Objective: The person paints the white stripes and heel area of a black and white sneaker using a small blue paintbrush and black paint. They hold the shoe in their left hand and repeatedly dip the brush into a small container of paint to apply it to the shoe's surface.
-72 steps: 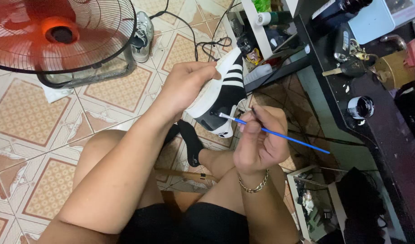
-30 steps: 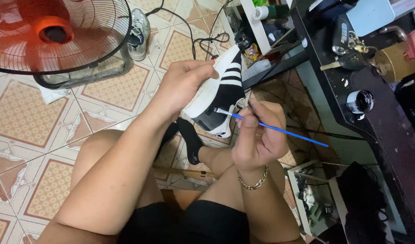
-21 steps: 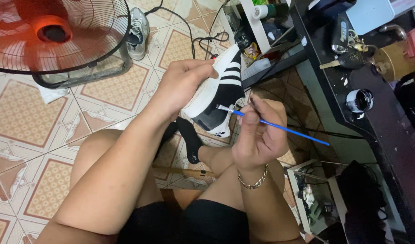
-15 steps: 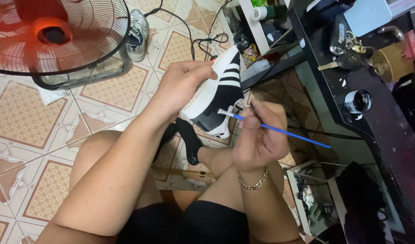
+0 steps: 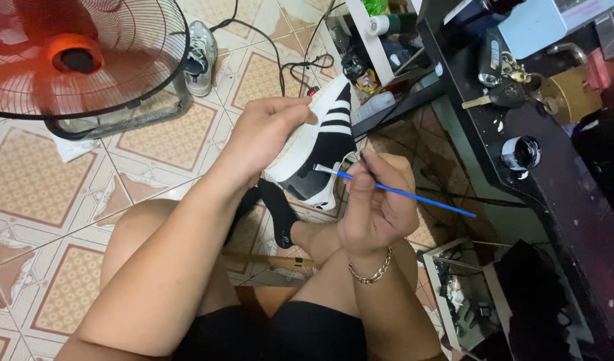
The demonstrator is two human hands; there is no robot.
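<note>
Above lap, left hand [image 5: 267, 137] grips sneaker [image 5: 318, 148], toe up-right; right hand [image 5: 377, 200] fingers pinch brush [image 5: 414, 196], tip left.

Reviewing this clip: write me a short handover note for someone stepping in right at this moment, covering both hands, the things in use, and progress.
Left hand: grips the black and white sneaker from above, sole turned toward the person.
Right hand: pinches a thin blue paintbrush, tip at the sneaker's black side near the sole edge.
Nearby: small open jar of black paint on the black table to the right; fan on the tiled floor.
Done: cannot tell how much is painted.
Left: touch-up appears under way; hidden areas unchecked.
</note>
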